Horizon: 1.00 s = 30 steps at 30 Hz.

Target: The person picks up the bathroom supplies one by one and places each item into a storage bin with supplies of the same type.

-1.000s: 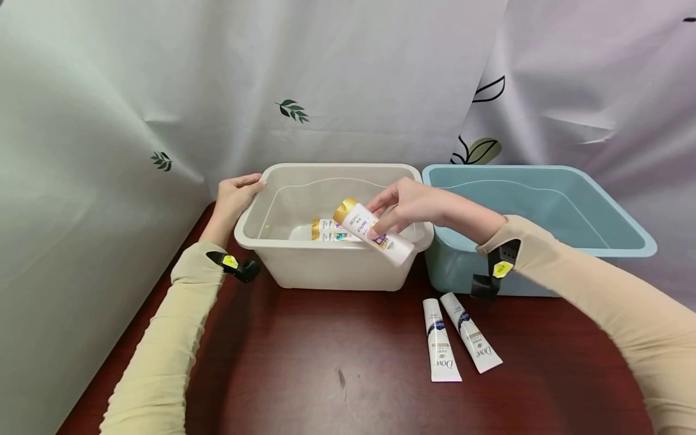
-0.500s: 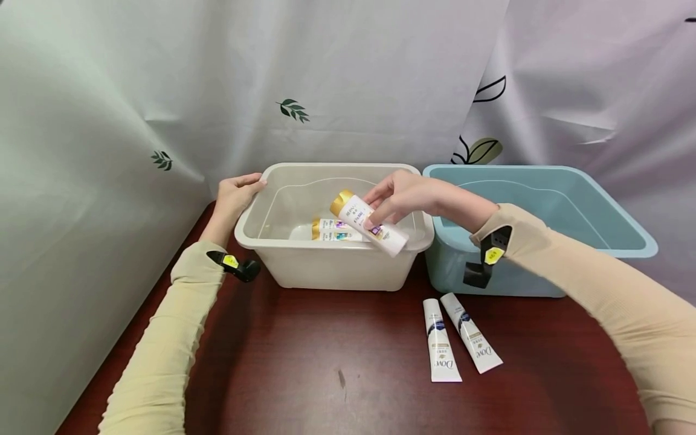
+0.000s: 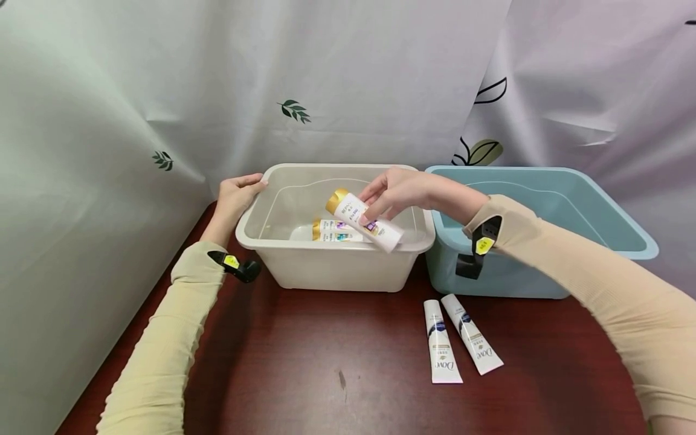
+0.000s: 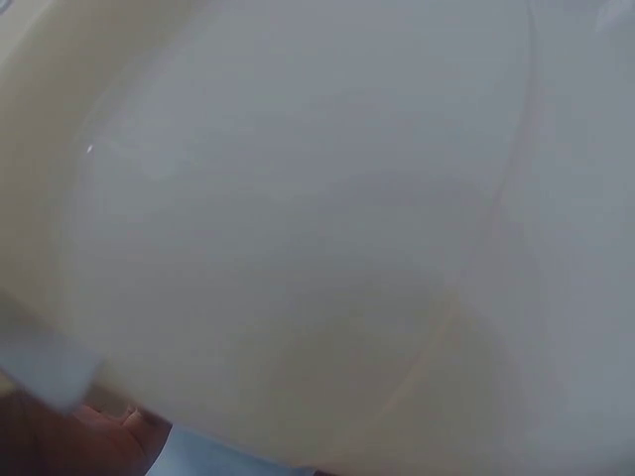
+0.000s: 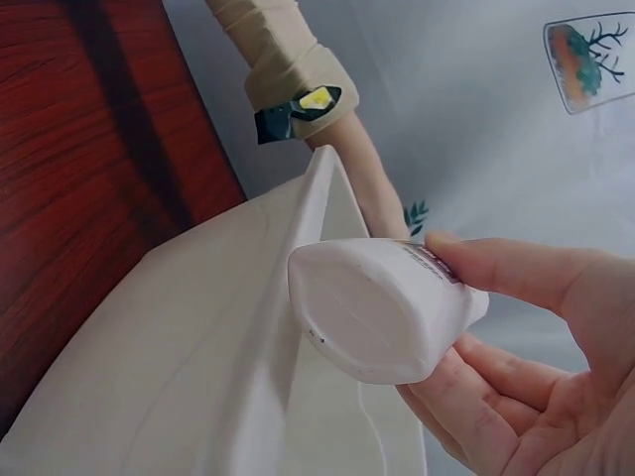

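Observation:
My right hand point(image 3: 399, 192) pinches a white shampoo bottle point(image 3: 350, 209) with a gold cap, thumb on its front. The bottle is tilted, cap up to the left, over the front part of the cream plastic bin point(image 3: 331, 266). In the right wrist view its flat white base point(image 5: 362, 312) faces the camera beside the bin's rim. Two similar gold-capped bottles point(image 3: 326, 231) lie side by side in the bin, partly hidden by its front wall. My left hand point(image 3: 235, 196) grips the bin's left rim; the left wrist view mostly shows the bin's pale wall point(image 4: 298, 198).
A blue plastic bin point(image 3: 500, 278) stands right beside the cream one. Two white Dove tubes point(image 3: 441, 347) lie on the dark red table point(image 3: 304, 362) in front of the bins. A pale curtain point(image 3: 353, 78) with leaf prints hangs behind and to the left.
My right hand has moved a little left and up, bringing the shampoo bottle farther over the cream bin. The left hand has stayed at the rim.

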{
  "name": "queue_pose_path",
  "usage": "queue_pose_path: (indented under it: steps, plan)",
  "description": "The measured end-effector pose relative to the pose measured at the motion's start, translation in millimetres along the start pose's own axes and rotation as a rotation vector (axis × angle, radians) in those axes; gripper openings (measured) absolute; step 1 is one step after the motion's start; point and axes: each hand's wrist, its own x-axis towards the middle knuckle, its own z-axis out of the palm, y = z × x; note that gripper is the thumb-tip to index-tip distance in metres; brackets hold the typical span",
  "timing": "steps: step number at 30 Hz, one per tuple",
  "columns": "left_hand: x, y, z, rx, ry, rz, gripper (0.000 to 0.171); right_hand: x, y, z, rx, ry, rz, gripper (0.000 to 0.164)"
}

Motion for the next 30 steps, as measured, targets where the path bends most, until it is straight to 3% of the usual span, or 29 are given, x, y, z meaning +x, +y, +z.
queue_pose_path:
  steps: [30]
  plan:
    - [-4.8, 0.3, -3.6, 0.009, -0.020, 0.025, 0.048, 22.5, -12.5, -9.8, 0.006, -0.010, 0.030, 0.049]
